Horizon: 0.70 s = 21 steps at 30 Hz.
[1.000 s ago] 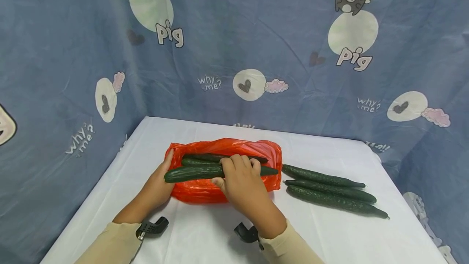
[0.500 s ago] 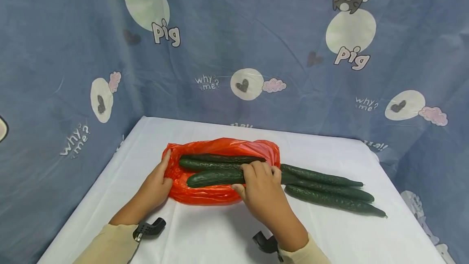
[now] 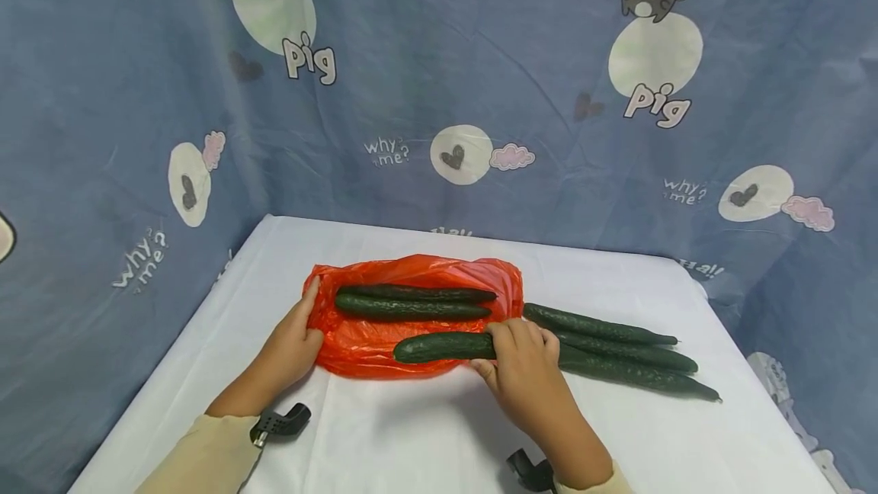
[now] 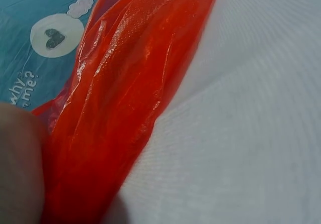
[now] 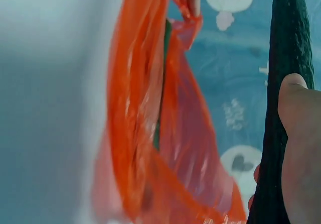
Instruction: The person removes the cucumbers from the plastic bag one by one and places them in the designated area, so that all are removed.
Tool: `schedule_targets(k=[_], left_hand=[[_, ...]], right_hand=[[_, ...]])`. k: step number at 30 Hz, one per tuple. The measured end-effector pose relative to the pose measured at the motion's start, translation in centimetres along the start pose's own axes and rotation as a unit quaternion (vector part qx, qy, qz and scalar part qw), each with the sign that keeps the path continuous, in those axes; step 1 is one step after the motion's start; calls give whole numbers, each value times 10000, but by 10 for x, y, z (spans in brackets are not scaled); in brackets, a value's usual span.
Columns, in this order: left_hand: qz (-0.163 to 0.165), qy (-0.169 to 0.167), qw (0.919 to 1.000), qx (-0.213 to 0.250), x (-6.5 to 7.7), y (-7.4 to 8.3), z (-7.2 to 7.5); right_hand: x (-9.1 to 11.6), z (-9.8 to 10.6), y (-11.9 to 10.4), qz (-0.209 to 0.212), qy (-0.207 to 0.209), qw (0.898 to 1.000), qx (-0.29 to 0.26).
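Note:
My right hand (image 3: 524, 360) grips a long dark green cucumber (image 3: 442, 347) around its right half, with the thumb (image 5: 293, 91) lying along its side in the right wrist view. This cucumber's left part overlaps the front right of an open red plastic bag (image 3: 384, 364). Inside the bag two more cucumbers lie side by side, a front one (image 3: 414, 309) and a back one (image 3: 418, 293). At the bag's left end my left hand (image 3: 291, 349) holds the rim between thumb and fingers. Only a blurred part of that hand shows in the left wrist view, beside the red plastic.
Right of the bag, three cucumbers lie on the white table (image 3: 384, 448): a back one (image 3: 604, 325), a middle one (image 3: 638, 354) and a front one (image 3: 645, 376). A blue printed curtain (image 3: 562, 197) hangs behind the table.
My right hand has moved right and toward me with its cucumber, from over the bag's middle to its front right edge. The left hand has stayed at the bag's left end.

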State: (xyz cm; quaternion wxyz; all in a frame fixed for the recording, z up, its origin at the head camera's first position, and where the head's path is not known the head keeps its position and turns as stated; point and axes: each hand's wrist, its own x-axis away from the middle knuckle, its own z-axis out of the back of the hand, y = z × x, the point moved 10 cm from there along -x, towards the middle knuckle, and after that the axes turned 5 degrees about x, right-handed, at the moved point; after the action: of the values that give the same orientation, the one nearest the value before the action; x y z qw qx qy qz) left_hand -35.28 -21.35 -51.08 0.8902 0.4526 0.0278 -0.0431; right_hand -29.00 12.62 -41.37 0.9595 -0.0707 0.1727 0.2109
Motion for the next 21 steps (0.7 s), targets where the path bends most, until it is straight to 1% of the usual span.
schedule_targets(k=[3, 7, 10, 13, 17, 21], left_hand=[[-7, 14, 10000, 22, -1, 0, 2], [-40, 1, 10000, 48, 0, 0, 1], [-5, 6, 10000, 46, 0, -1, 1], [35, 15, 10000, 42, 0, -2, 1], [7, 6, 10000, 58, 0, 0, 1], [23, -17, 10000, 58, -1, 1, 1]], right_hand=[[5, -3, 9, -70, -57, 9999, -44], [13, -9, 25, -313, -240, 9992, -114], [19, -14, 36, -441, -333, 9983, -183], [24, -16, 45, -456, -286, 9983, -240], [30, -18, 57, -488, -199, 9984, -222], [37, -23, 70, -674, -347, 9966, -315]])
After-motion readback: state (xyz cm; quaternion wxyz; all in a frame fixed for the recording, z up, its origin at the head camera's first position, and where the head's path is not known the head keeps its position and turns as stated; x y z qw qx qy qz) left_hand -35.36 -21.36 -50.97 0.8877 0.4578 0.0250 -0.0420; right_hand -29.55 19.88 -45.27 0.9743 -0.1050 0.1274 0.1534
